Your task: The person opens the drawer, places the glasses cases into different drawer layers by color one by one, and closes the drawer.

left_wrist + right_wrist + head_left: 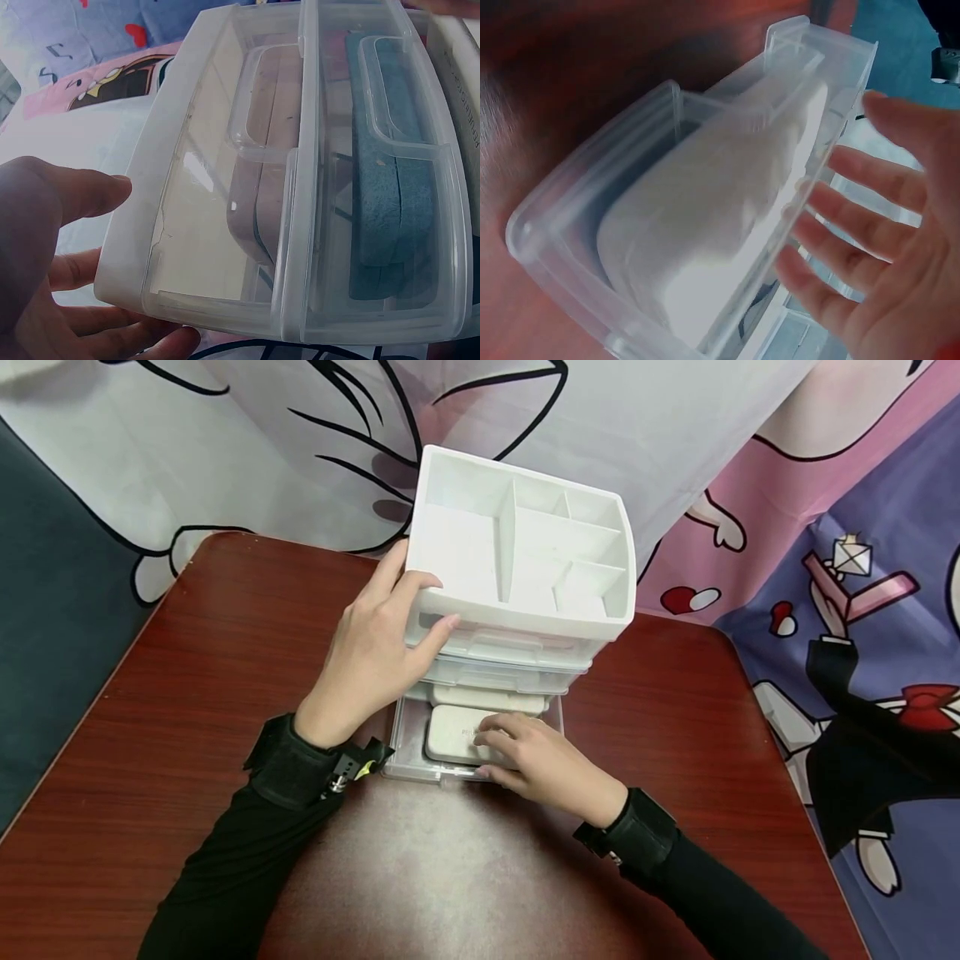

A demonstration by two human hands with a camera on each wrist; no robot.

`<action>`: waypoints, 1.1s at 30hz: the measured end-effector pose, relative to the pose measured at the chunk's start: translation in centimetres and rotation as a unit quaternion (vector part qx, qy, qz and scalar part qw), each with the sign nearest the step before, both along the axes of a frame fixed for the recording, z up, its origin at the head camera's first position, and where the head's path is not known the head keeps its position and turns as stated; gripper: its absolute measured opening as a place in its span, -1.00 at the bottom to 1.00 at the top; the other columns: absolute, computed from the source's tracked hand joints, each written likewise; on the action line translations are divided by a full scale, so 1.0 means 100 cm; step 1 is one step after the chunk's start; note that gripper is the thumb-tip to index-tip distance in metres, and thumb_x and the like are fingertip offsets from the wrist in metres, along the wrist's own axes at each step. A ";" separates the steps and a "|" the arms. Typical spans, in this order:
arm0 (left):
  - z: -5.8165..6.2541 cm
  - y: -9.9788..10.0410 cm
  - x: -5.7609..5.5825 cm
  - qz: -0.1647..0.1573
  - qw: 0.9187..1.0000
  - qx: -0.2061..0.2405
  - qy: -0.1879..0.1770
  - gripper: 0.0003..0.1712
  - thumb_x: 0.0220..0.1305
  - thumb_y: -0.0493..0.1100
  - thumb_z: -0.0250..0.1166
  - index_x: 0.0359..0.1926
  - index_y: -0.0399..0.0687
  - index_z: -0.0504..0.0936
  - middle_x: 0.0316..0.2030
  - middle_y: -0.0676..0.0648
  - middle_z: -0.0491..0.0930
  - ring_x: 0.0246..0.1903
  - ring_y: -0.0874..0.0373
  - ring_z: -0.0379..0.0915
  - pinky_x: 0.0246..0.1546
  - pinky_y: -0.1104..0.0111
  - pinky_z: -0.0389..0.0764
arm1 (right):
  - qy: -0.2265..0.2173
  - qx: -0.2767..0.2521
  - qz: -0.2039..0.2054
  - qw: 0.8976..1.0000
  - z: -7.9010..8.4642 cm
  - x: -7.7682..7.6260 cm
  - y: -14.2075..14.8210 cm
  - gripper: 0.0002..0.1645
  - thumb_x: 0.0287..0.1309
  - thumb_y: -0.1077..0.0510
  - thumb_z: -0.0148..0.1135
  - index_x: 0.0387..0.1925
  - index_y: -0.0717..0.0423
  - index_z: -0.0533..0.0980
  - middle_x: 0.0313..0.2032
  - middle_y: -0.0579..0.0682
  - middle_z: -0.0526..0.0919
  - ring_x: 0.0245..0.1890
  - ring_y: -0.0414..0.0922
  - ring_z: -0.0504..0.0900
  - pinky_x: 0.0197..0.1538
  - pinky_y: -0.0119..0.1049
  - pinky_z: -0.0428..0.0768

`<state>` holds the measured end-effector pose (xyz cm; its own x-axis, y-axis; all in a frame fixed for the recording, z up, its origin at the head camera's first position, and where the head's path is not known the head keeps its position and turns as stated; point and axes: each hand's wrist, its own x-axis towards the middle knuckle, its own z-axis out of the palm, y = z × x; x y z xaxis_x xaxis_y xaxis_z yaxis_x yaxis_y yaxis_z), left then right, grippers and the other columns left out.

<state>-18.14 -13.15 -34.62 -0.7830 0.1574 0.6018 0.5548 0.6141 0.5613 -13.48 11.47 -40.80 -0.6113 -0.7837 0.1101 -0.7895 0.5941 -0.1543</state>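
A white drawer organizer [517, 622] with clear drawers stands on the table. My left hand [367, 643] holds its upper left corner, thumb at the front and fingers along the side. The bottom drawer [405, 743] is pulled out, with a cream case [453, 732] inside; another pale case [487, 697] lies behind it. Over the right part of the front case is my right hand [543, 764], its fingers spread and slightly bent. The right wrist view shows these fingers at the drawer's edge beside the blurred case [705, 202], not wrapped round it.
Dividers split the organizer's top tray [457, 547]. Through the closed drawers show a pink case [274, 142] and a blue case [390, 180]. The reddish-brown table [187, 710] backs onto a printed cloth [247, 460].
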 end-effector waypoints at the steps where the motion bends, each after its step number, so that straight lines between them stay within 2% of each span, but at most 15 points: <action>1: 0.000 0.000 0.000 0.000 1.000 0.001 0.000 -0.56 0.26 0.01 0.29 0.01 -0.22 0.53 0.38 -0.16 0.23 0.12 -0.10 0.45 -0.07 0.03 0.53 | 0.008 -0.008 0.002 1.000 0.000 0.002 0.001 -0.66 0.17 -0.03 0.33 -0.05 -0.01 0.58 -0.03 -0.08 0.60 0.00 -0.14 0.60 0.10 -0.21 0.54; 6: 0.000 0.000 0.000 0.001 1.000 0.003 -0.001 -0.56 0.26 0.00 0.30 0.01 -0.22 0.53 0.38 -0.16 0.24 0.12 -0.09 0.46 -0.06 0.03 0.53 | 0.062 -0.048 0.009 0.997 -0.002 0.012 0.003 -0.72 0.01 0.06 0.46 -0.23 0.02 0.60 -0.23 -0.12 0.62 -0.19 -0.18 0.61 -0.08 -0.25 0.55; 13: 0.000 0.001 0.000 0.001 1.000 0.002 -0.002 -0.55 0.27 0.01 0.29 0.01 -0.24 0.52 0.38 -0.16 0.23 0.12 -0.11 0.45 -0.08 0.02 0.52 | 0.099 -0.081 -0.004 0.992 -0.010 0.020 0.004 -0.82 -0.01 0.13 0.47 -0.45 -0.04 0.55 -0.39 -0.20 0.55 -0.37 -0.24 0.51 -0.27 -0.36 0.45; 19: 0.000 0.001 0.000 0.001 1.000 0.000 0.000 -0.56 0.26 0.00 0.29 0.00 -0.25 0.52 0.36 -0.17 0.25 0.09 -0.10 0.46 -0.10 0.04 0.53 | 0.113 -0.080 -0.018 0.990 -0.011 0.022 0.003 -0.80 -0.04 0.15 0.47 -0.48 -0.06 0.54 -0.44 -0.22 0.54 -0.40 -0.26 0.49 -0.30 -0.37 0.45; 33: 0.000 0.002 -0.001 -0.001 1.000 0.001 0.007 -0.56 0.26 -0.01 0.29 -0.01 -0.26 0.52 0.35 -0.16 0.26 0.07 -0.09 0.46 -0.09 0.05 0.53 | 0.131 -0.086 -0.020 0.987 -0.015 0.021 0.002 -0.79 -0.10 0.20 0.46 -0.52 -0.03 0.52 -0.49 -0.20 0.54 -0.45 -0.25 0.49 -0.34 -0.38 0.46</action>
